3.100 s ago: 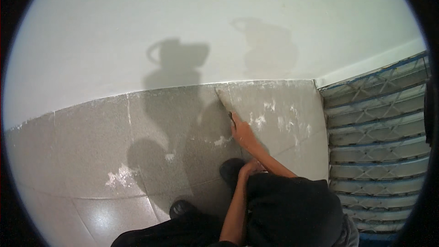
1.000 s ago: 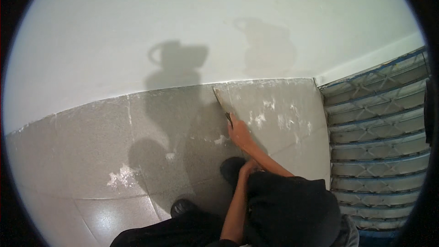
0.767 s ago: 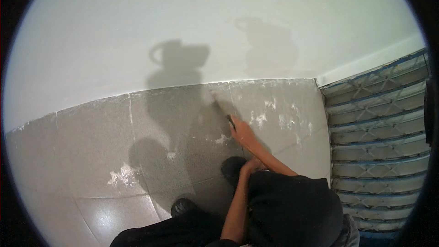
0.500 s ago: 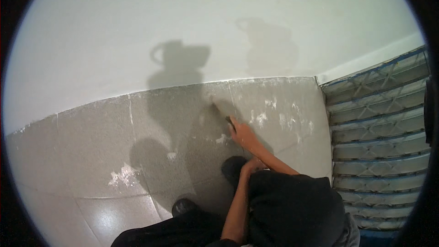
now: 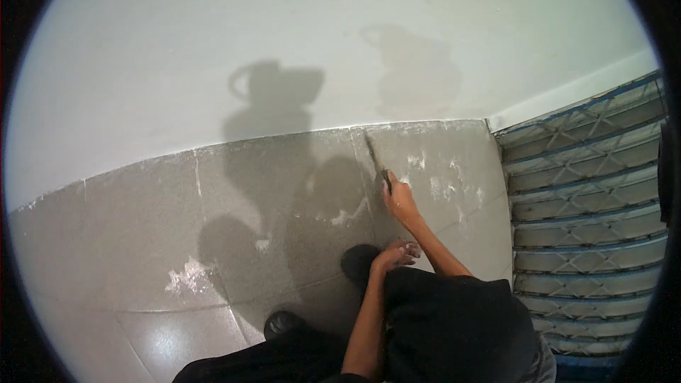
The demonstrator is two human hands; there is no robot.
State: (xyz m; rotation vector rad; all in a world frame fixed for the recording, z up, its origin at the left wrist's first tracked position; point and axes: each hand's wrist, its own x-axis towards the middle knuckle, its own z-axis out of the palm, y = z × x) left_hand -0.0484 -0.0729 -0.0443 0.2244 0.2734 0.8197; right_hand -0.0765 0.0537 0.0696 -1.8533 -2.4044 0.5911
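Observation:
My right hand (image 5: 401,202) is closed round the dark handle of a narrow scraper (image 5: 374,152). The scraper's thin blade slants up and left, its tip at the floor tiles close to the foot of the white wall. Whether the tip touches the tile I cannot tell. My left hand (image 5: 399,253) rests by my knee, empty, its fingers loosely apart with pale smudges on them. White patches (image 5: 417,161) of dried residue lie on the floor (image 5: 326,241) around the scraper.
A white wall (image 5: 177,64) rises along the floor's far edge, with shadows cast on it. On the right stands a slatted metal shutter (image 5: 582,198) with lattice bars. My dark shoes (image 5: 360,262) are on the tiles. Another white patch (image 5: 190,276) lies at left.
My right hand has moved right and slightly toward the wall-floor joint with the scraper, whose blade now points more steeply upward. My left hand's fingers have come into view beside the knee.

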